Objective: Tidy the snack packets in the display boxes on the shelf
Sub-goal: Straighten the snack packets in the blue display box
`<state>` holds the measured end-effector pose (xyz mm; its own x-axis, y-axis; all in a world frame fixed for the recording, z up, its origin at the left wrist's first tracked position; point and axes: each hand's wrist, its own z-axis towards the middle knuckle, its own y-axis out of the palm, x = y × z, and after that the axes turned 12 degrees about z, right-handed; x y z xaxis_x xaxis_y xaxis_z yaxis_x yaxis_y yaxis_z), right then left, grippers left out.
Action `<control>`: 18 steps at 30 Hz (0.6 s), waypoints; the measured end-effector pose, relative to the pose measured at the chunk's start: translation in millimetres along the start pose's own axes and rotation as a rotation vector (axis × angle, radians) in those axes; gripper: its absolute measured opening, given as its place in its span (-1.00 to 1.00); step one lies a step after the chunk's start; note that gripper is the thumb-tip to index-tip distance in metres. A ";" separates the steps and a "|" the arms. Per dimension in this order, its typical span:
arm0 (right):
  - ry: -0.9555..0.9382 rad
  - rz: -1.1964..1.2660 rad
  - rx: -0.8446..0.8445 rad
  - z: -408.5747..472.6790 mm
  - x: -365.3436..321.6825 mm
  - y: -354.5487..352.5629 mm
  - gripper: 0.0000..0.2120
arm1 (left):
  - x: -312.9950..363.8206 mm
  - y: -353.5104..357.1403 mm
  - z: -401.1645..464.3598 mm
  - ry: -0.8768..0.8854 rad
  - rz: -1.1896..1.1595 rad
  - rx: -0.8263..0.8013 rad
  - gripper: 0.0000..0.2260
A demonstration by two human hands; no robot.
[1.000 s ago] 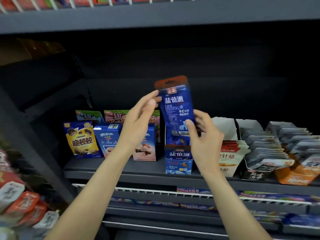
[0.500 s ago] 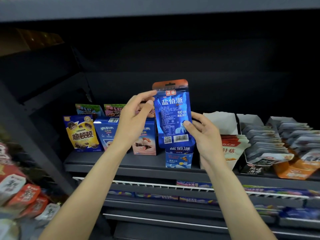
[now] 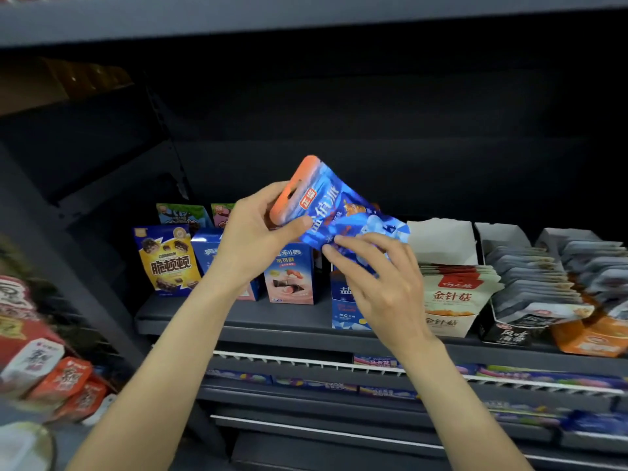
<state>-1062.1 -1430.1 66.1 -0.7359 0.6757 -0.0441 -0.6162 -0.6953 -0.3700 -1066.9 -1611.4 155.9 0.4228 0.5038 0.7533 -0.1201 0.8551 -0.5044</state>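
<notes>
A blue snack packet [image 3: 343,215] with an orange top strip is held tilted in the air above the shelf, its orange end up and to the left. My left hand [image 3: 258,239] grips that orange end, thumb across the front. My right hand [image 3: 377,277] pinches the packet's lower right end with its fingertips. Below the hands stands the matching blue display box [image 3: 343,309], partly hidden by my right hand.
The dark shelf [image 3: 238,317] carries a yellow chocolate box [image 3: 168,261], blue and pink boxes [image 3: 289,277], a white display box of red-and-cream packets [image 3: 455,294] and boxes of grey packets [image 3: 533,280]. Red packets [image 3: 64,382] lie at lower left. Lower rails hold more packets.
The packet has turned from upright with its back facing me to tilted with its front showing. My left hand now grips the orange end; my right hand moved to the lower end.
</notes>
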 end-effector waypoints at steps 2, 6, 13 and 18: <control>0.054 -0.013 -0.064 -3.1 3.4 3.5 -0.74 | -4.0 -1.2 4.5 0.002 -0.010 0.065 -0.73; 0.321 -0.073 -0.213 -9.9 10.6 4.6 -0.66 | -23.4 -5.9 23.0 0.025 0.100 0.187 -0.76; 0.422 -0.196 -0.536 -21.4 15.6 2.5 -0.56 | -40.9 7.5 57.1 0.082 0.238 0.212 -0.68; 0.392 -0.150 -0.533 -30.3 5.5 -6.0 -0.64 | -44.6 37.3 60.1 0.145 0.339 0.040 -0.66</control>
<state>-1054.0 -1414.8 40.0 -0.4354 0.8640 -0.2528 -0.4071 -0.4394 -0.8008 -1144.3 -1594.5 128.9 0.4752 0.7391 0.4774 -0.3086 0.6481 -0.6962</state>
